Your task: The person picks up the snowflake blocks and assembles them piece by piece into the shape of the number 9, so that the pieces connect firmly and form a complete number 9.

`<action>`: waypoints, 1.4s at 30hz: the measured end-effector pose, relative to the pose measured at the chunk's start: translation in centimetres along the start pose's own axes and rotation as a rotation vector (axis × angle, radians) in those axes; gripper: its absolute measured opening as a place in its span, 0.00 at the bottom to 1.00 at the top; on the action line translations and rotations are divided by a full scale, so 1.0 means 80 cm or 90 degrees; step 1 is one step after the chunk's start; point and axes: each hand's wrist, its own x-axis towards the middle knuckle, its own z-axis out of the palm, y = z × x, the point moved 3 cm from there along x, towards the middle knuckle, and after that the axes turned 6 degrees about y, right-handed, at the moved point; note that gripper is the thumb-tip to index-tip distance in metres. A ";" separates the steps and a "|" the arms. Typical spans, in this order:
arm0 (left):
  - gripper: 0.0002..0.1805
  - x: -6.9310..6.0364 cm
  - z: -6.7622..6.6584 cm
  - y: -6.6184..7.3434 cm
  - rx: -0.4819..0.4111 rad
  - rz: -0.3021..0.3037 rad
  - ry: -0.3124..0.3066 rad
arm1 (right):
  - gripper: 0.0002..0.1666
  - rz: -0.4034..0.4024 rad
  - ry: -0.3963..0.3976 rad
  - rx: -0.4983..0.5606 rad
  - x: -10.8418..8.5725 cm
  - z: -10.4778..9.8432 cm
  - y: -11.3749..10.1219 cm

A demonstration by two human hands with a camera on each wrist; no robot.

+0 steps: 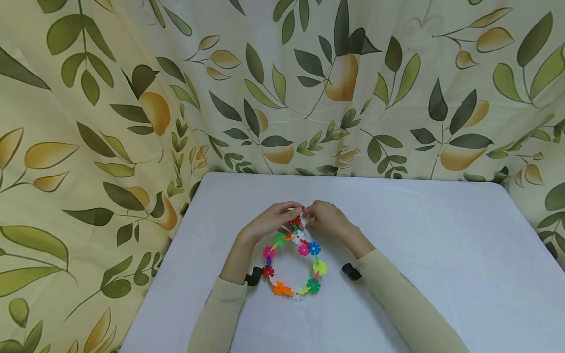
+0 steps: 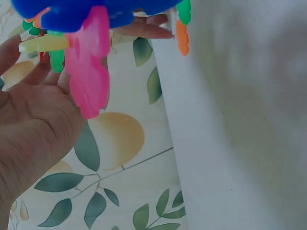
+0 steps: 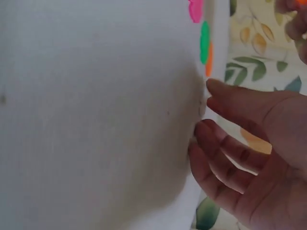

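A ring of interlocking plastic snowflake discs (image 1: pixel 319 267), in many bright colours, hangs or lies in front of both hands in the head view. At its top a short stem with a red disc (image 1: pixel 295 220) rises between the hands. My left hand (image 1: pixel 274 219) holds this stem with thumb and fingers from the left. From the right, my right hand (image 1: pixel 330 220) pinches at the stem's tip; its fingertips partly hide the piece there. Close to the left wrist camera are a blue disc (image 2: pixel 96 15) and a pink disc (image 2: pixel 90 72). In the right wrist view, the curled fingers (image 3: pixel 223 163) show from the side.
A white-covered table (image 1: pixel 419 245) lies beneath the hands. Behind it and along the left hangs a curtain (image 1: pixel 304 132) with leaves and fruit printed on it. Black wrist-worn pieces (image 1: pixel 351 271) sit by both sleeve cuffs.
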 end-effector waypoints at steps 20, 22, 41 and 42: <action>0.22 -0.001 0.006 0.002 -0.061 -0.016 -0.035 | 0.15 0.149 0.196 0.483 -0.050 -0.061 0.000; 0.21 -0.001 0.005 0.001 -0.063 -0.012 -0.033 | 0.16 0.151 0.193 0.522 -0.054 -0.066 -0.006; 0.20 0.002 0.008 0.001 -0.057 0.004 -0.030 | 0.13 0.115 0.216 0.551 -0.063 -0.075 -0.025; 0.21 0.002 0.008 0.001 -0.056 0.002 -0.029 | 0.13 0.114 0.221 0.545 -0.063 -0.076 -0.026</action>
